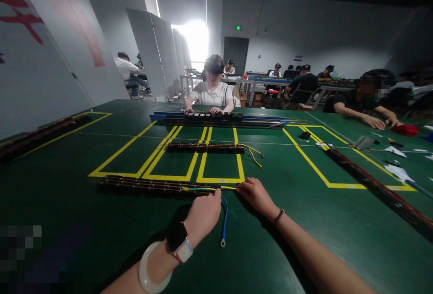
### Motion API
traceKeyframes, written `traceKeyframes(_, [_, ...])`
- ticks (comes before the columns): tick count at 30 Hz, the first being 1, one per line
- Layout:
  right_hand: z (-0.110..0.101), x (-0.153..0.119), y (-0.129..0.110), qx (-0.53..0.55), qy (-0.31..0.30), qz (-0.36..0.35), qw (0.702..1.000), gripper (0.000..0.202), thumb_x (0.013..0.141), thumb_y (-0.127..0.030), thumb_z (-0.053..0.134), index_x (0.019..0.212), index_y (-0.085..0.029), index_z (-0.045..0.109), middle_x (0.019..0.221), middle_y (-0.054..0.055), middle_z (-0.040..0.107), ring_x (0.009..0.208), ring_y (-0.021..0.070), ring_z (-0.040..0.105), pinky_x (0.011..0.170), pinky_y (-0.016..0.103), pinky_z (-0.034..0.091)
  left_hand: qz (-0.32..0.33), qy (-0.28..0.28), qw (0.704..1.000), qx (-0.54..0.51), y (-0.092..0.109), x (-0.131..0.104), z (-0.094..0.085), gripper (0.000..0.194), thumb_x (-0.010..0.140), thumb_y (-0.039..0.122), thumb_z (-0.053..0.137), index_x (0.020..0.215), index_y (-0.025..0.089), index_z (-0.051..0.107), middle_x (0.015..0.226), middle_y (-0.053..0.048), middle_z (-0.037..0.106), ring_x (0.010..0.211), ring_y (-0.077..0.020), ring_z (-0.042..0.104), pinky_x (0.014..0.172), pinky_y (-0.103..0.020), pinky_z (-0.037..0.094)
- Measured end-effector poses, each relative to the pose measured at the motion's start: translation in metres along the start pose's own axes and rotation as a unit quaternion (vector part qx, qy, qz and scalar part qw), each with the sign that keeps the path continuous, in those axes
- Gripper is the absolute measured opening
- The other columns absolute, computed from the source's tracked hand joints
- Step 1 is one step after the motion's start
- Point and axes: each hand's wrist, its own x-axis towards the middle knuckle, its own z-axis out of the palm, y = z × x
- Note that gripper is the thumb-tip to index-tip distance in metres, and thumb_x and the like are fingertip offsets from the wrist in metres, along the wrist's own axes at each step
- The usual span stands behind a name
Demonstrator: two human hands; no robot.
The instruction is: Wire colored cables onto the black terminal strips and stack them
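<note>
My left hand (204,213) is closed in a pinch on a yellow-green wire (199,189) near the end of a long dark terminal strip (142,185). The wire's ring-lug end lies over the strip, on the left. To the right, my right hand (255,195) has its fingertips pressed together on the yellow stretch of wire. What lies inside those fingertips is hidden. A blue wire (225,217) hangs down beside my left hand and ends in a ring lug (223,242) on the green table (237,267).
Another dark strip (206,148) with yellow wires lies ahead. Beyond it, a person (213,89) works at a long blue-edged rail (219,120). A wired strip (375,181) runs along the right, and a dark strip (40,136) lies far left. Yellow tape (219,180) marks the table.
</note>
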Motion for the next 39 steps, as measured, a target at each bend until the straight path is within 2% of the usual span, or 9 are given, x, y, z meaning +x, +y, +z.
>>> traceKeyframes(5, [-0.001, 0.000, -0.001, 0.005, -0.003, -0.003, 1.000, 0.019, 0.091, -0.032, 0.052, 0.094, -0.021, 0.067, 0.088, 0.005, 0.062, 0.082, 0.0163, 0.053, 0.075, 0.028, 0.036, -0.072, 0.078, 0.990, 0.087, -0.010, 0.000, -0.005, 0.044, 0.092, 0.015, 0.032, 0.135, 0.006, 0.036, 0.090, -0.018, 0.064, 0.072, -0.0238, 0.066, 0.056, -0.030, 0.050])
traceKeyframes(9, [0.000, 0.000, 0.000, 0.012, -0.002, 0.001, 1.000, 0.022, 0.091, -0.033, 0.051, 0.093, -0.020, 0.068, 0.087, 0.006, 0.062, 0.081, 0.0164, 0.053, 0.074, 0.028, 0.037, -0.062, 0.075, 0.993, 0.062, -0.013, 0.000, -0.010, 0.036, 0.090, 0.009, 0.038, 0.123, 0.008, 0.050, 0.095, -0.015, 0.065, 0.079, -0.0208, 0.066, 0.061, -0.028, 0.052])
traceKeyframes(14, [0.003, -0.001, 0.002, 0.012, 0.011, -0.008, 1.000, 0.021, 0.091, -0.032, 0.051, 0.093, -0.020, 0.068, 0.088, 0.006, 0.062, 0.083, 0.0166, 0.054, 0.075, 0.029, 0.038, 0.041, 0.157, 0.981, 0.110, -0.004, 0.001, -0.004, 0.039, 0.088, 0.006, 0.035, 0.125, 0.007, 0.050, 0.116, -0.017, 0.059, 0.105, -0.0238, 0.059, 0.089, -0.039, 0.048])
traceKeyframes(18, [0.006, 0.000, 0.005, 0.011, 0.021, -0.012, 1.000, 0.016, 0.089, -0.029, 0.054, 0.091, -0.020, 0.067, 0.088, 0.005, 0.062, 0.082, 0.0163, 0.054, 0.074, 0.028, 0.037, 0.146, 0.189, 0.960, 0.146, 0.009, -0.001, 0.021, 0.049, 0.088, 0.009, 0.037, 0.136, 0.012, 0.040, 0.137, -0.013, 0.047, 0.122, -0.0259, 0.046, 0.101, -0.043, 0.038])
traceKeyframes(22, [0.008, 0.001, 0.008, 0.008, 0.021, -0.007, 1.000, 0.014, 0.088, -0.028, 0.056, 0.091, -0.021, 0.067, 0.085, 0.005, 0.063, 0.080, 0.0165, 0.054, 0.073, 0.028, 0.036, 0.202, 0.197, 0.947, 0.156, 0.015, -0.003, 0.044, 0.041, 0.091, 0.026, 0.040, 0.127, 0.013, 0.052, 0.140, -0.009, 0.045, 0.128, -0.0285, 0.038, 0.106, -0.046, 0.030])
traceKeyframes(25, [0.009, 0.002, 0.010, 0.007, 0.013, -0.013, 1.000, 0.014, 0.088, -0.027, 0.056, 0.091, -0.020, 0.068, 0.086, 0.005, 0.063, 0.080, 0.0163, 0.054, 0.073, 0.028, 0.036, 0.214, 0.221, 0.940, 0.148, 0.015, -0.005, 0.043, 0.040, 0.091, 0.028, 0.040, 0.126, 0.014, 0.052, 0.140, -0.009, 0.045, 0.130, -0.0276, 0.036, 0.107, -0.045, 0.027])
traceKeyframes(28, [0.008, 0.002, 0.009, 0.012, 0.006, -0.015, 1.000, 0.015, 0.088, -0.026, 0.055, 0.093, -0.021, 0.068, 0.087, 0.005, 0.064, 0.081, 0.0160, 0.055, 0.073, 0.028, 0.036, 0.227, 0.204, 0.945, 0.116, 0.017, -0.007, 0.032, 0.034, 0.091, 0.023, 0.039, 0.118, 0.014, 0.056, 0.129, -0.012, 0.054, 0.121, -0.0256, 0.045, 0.101, -0.043, 0.033])
traceKeyframes(33, [0.002, 0.004, 0.005, 0.054, -0.015, 0.011, 0.998, 0.020, 0.090, -0.028, 0.052, 0.097, -0.020, 0.069, 0.088, 0.005, 0.066, 0.082, 0.0155, 0.057, 0.076, 0.028, 0.038, 0.142, 0.089, 0.986, -0.017, 0.020, -0.008, 0.025, 0.034, 0.093, 0.026, 0.032, 0.086, 0.014, 0.063, 0.084, -0.012, 0.065, 0.080, -0.0220, 0.061, 0.074, -0.035, 0.045])
traceKeyframes(39, [-0.008, 0.007, -0.010, 0.105, -0.082, 0.042, 0.990, 0.027, 0.085, -0.039, 0.057, 0.097, -0.018, 0.068, 0.087, 0.004, 0.068, 0.081, 0.0156, 0.059, 0.077, 0.027, 0.039, -0.020, 0.027, 0.979, -0.202, 0.016, -0.005, 0.023, 0.025, 0.088, 0.033, 0.043, 0.081, 0.016, 0.059, 0.075, -0.008, 0.064, 0.065, -0.0193, 0.060, 0.059, -0.028, 0.040])
